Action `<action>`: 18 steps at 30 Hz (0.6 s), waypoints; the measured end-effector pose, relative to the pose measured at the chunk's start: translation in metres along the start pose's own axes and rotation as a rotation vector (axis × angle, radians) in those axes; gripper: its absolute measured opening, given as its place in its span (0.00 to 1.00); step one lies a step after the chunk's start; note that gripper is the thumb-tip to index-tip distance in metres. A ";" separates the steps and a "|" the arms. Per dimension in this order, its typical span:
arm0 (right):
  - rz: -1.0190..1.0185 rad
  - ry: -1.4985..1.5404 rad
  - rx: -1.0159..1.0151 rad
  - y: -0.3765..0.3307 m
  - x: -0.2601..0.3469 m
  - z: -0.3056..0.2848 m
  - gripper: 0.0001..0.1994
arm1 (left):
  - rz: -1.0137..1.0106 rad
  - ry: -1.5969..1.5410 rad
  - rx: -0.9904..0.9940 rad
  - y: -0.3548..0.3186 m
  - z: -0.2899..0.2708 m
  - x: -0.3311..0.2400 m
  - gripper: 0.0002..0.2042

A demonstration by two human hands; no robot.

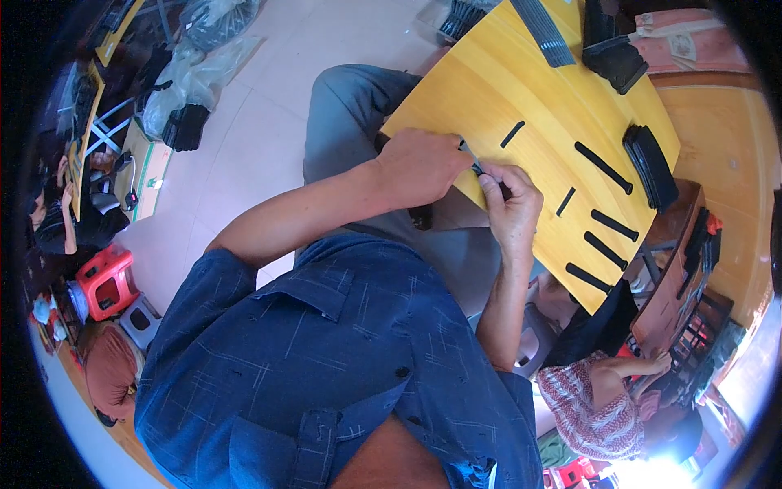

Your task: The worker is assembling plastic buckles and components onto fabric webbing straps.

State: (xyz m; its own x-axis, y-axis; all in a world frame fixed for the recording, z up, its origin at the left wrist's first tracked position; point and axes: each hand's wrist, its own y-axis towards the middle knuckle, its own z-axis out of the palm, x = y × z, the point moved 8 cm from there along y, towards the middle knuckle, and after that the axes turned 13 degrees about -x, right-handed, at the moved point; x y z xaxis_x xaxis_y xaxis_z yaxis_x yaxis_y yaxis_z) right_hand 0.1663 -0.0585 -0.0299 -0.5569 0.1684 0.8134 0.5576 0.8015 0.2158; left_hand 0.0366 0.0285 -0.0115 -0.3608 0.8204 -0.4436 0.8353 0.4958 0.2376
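Observation:
My left hand [423, 167] and my right hand [515, 204] meet over the near left edge of a yellow wooden table [456, 98]. Fingers of both are pinched round a small dark strip [476, 166], greyish at one end and mostly hidden by them. Two short black strips lie close by on the wood, one [511, 134] beyond my hands and one [565, 201] right of them. Farther right rest several longer black strap-like pieces, among them one with a thicker end [603, 167] and another near the table's corner [588, 278].
A stack of flat black pieces [650, 167] sits at the table's right edge. Grey strips [543, 33] and a black bundle [611, 53] lie at the far end. Clear plastic bags [195, 77] and a red stool [107, 281] stand left. Another person [599, 403] sits at lower right.

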 end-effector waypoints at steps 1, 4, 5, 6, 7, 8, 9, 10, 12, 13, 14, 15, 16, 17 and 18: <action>0.005 -0.002 0.006 0.000 0.000 0.000 0.08 | 0.000 0.000 0.002 0.001 -0.001 -0.001 0.07; -0.009 -0.018 0.026 0.000 0.002 0.001 0.08 | -0.019 0.038 0.019 0.001 -0.002 -0.001 0.07; -0.008 -0.017 0.027 -0.001 0.002 0.001 0.08 | -0.028 0.059 0.031 0.000 -0.001 0.001 0.07; -0.010 -0.013 0.027 -0.001 0.003 0.001 0.08 | -0.035 0.080 0.040 0.001 -0.001 0.002 0.07; -0.012 -0.009 0.028 -0.001 0.003 0.001 0.08 | -0.033 0.080 0.042 0.001 -0.001 0.002 0.07; -0.009 -0.008 0.027 -0.003 0.002 0.001 0.08 | -0.033 0.060 0.035 0.000 -0.001 0.002 0.07; -0.032 -0.011 0.026 -0.002 0.003 0.001 0.08 | -0.036 0.044 0.025 -0.001 -0.004 0.003 0.07; -0.054 -0.014 0.025 -0.002 0.005 0.002 0.08 | -0.039 0.048 0.027 -0.002 -0.004 0.006 0.07; -0.013 -0.009 0.043 -0.003 0.004 0.004 0.07 | -0.043 0.074 0.007 -0.001 -0.007 0.014 0.07; 0.027 -0.010 0.058 -0.003 0.002 0.006 0.07 | -0.045 0.077 0.009 0.001 -0.009 0.017 0.07; 0.029 -0.005 0.058 -0.003 0.002 0.008 0.07 | -0.071 0.132 0.044 0.002 -0.009 0.023 0.07; 0.029 -0.001 0.056 -0.001 0.001 0.006 0.06 | -0.091 0.182 0.070 0.006 -0.010 0.026 0.07; 0.031 0.002 0.050 0.001 -0.001 0.004 0.06 | -0.083 0.181 0.066 0.009 -0.011 0.026 0.07; 0.030 -0.004 0.040 0.003 -0.004 0.003 0.06 | -0.077 0.154 0.077 0.011 -0.010 0.026 0.06; -0.027 0.004 0.022 0.004 -0.003 0.001 0.06 | -0.051 0.118 0.084 0.016 -0.010 0.023 0.06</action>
State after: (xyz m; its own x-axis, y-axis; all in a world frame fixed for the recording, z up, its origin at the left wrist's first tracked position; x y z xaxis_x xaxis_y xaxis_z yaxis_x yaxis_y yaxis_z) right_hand 0.1700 -0.0554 -0.0319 -0.5696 0.1442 0.8092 0.5284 0.8183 0.2261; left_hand 0.0380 0.0579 -0.0091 -0.4462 0.8248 -0.3471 0.8443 0.5166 0.1421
